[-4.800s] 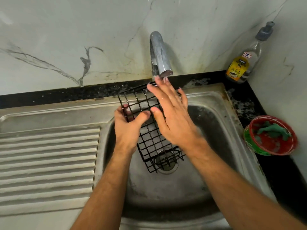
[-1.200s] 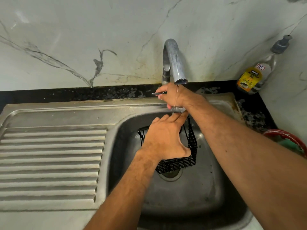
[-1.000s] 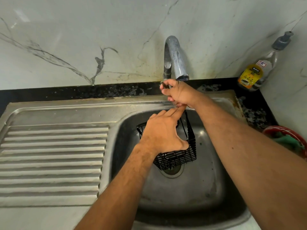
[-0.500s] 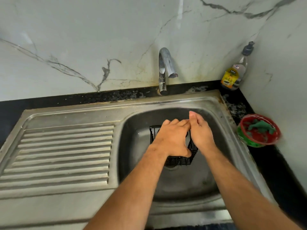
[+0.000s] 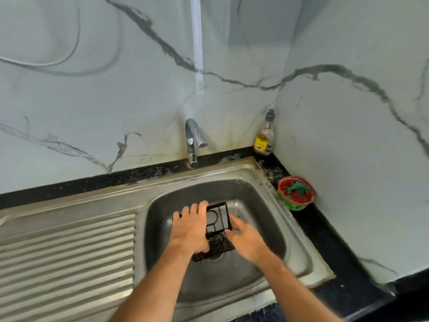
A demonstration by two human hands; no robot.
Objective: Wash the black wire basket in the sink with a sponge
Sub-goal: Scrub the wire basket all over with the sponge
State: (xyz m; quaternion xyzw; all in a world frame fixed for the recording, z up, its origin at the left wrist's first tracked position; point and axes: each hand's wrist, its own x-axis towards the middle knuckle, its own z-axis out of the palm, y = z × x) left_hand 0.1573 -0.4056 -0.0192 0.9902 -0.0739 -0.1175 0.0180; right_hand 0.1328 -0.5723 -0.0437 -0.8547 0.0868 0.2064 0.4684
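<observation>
- Black wire basket [image 5: 217,225] down in sink [image 5: 299,242] over drain, gripped by left hand [image 5: 191,228]; right hand [image 5: 246,238] loose beside it.
- Risk: wet wires slipping, basket clattering.
- Sponge [image 5: 296,188] away on bench, 1 reach off.

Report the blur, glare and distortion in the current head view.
Head view: motion blur smears the right hand and softens the left hand on the black wire basket; glare streaks the wall above the faucet; wide-angle distortion bends the sink edges.

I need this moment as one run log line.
stage: handling basket, no sponge in hand | left hand: holds black wire basket | right hand: open beside it | tap: off
</observation>
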